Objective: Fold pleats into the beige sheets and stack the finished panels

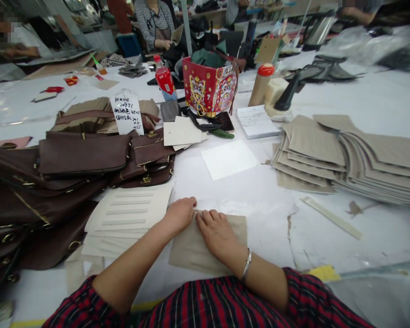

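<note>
A beige fabric piece [191, 250] lies flat on the white table in front of my body. My right hand [218, 232] rests palm down on it, fingers laid out near its upper edge. Beside it, my left hand [180, 215] is at the piece's upper left edge with its fingers curled together; what they pinch is too small to make out. White cards with grey strips [128, 209] lie to the left of the piece, partly behind my left forearm. A blank white sheet [228, 159] lies beyond my hands.
Brown leather bags [85, 155] pile up at the left. Layered beige pieces [355, 159] are stacked at the right, with a pale strip [331, 217] nearer. Farther back stand a red box [208, 86], a bottle [164, 78] and a notepad [257, 121]. Other people sit beyond.
</note>
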Available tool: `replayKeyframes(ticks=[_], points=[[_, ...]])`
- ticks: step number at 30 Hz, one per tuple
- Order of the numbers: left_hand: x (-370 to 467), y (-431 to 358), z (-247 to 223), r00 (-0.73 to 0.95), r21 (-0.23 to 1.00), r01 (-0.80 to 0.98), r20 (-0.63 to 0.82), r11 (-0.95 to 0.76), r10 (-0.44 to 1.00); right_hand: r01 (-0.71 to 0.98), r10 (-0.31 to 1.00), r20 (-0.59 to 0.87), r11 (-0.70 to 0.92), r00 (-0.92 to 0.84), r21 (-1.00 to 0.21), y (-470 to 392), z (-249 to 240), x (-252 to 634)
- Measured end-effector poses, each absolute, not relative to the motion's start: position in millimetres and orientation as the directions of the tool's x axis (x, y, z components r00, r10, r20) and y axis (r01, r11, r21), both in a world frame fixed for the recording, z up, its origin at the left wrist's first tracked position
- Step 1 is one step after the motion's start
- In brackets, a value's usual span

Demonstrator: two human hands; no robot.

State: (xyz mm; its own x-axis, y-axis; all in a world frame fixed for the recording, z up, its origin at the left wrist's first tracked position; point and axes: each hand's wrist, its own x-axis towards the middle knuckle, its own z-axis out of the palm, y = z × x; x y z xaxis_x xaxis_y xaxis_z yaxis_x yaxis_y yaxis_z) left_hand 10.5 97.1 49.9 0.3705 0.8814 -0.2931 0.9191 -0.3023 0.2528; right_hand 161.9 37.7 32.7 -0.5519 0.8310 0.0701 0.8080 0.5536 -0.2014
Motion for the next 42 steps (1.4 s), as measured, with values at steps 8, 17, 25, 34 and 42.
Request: replayKeyframes(ticks=[8, 17, 25, 34, 42], points=[[3.6, 88.2, 48.2, 0.366, 0.291, 0.911, -0.249, -0.291, 0.897, 0.825, 0.847, 0.125, 0.531, -0.516, -0.193, 28.9, 26.1, 160.0], [13.4, 81.5, 49.4, 0.337, 0.219, 0.933, -0.249, -0.286, 0.908, 0.836, 0.849, 0.116, 0.528, -0.516, -0.148, 26.0, 24.5, 152.5], [15.5, 75.2, 38.8, 0.213, 0.181, 0.966, -0.148, -0.185, 0.966, 0.847, 0.86, 0.104, 0.509, -0.499, -0.152, 26.8, 29.4, 147.3], [5.3, 28.9, 2.5, 0.607, 0.242, 0.735, 0.182, -0.634, 0.773, 0.867, 0.91, 0.161, 0.413, -0.381, -0.279, 20.7, 27.1, 211.1], [19.2, 16.7, 4.9, 0.49, 0.161, 0.855, 0.06, -0.493, 0.87, 0.938, 0.931, 0.119, 0.346, -0.344, 0.007, -3.4, 24.7, 262.3]])
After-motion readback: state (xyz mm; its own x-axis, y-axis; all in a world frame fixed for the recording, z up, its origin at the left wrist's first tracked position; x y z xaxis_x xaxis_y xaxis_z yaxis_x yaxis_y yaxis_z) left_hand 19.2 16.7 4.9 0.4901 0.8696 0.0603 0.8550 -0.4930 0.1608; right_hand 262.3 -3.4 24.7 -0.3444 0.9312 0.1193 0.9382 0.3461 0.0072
